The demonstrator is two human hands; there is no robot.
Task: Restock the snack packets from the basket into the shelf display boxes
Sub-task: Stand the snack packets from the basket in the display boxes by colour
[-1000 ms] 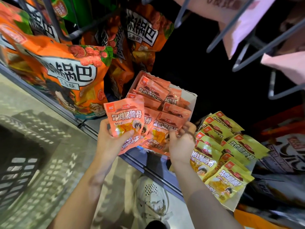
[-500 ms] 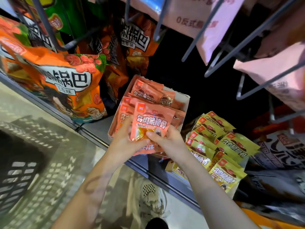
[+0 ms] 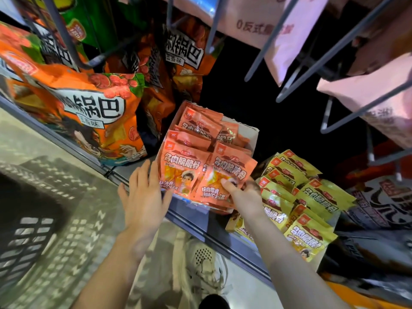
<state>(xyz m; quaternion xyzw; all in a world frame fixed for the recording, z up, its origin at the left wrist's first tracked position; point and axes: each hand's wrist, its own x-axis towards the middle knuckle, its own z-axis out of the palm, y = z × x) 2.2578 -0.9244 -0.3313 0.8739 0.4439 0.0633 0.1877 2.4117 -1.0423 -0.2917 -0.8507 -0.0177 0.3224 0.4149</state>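
A cardboard display box [image 3: 250, 132] on the low shelf holds several orange snack packets [image 3: 196, 124]. My right hand [image 3: 244, 194] pinches the front right orange packet [image 3: 227, 172] at its lower edge, thumb on its face. Beside it stands another front orange packet [image 3: 181, 169]. My left hand [image 3: 143, 198] hovers just left of that packet with fingers spread and straight, holding nothing. The black plastic basket [image 3: 33, 230] lies blurred at the lower left on the floor.
A second box of yellow snack packets [image 3: 312, 197] sits to the right. Large orange crisp bags [image 3: 89, 112] stand to the left on the shelf. Metal hooks with pink packets [image 3: 367, 90] hang overhead. My shoe [image 3: 200, 264] is below the shelf edge [image 3: 196, 221].
Both hands held one orange packet before. My left hand has let go and drawn back left with fingers spread, while my right hand keeps a packet at the box's front right.
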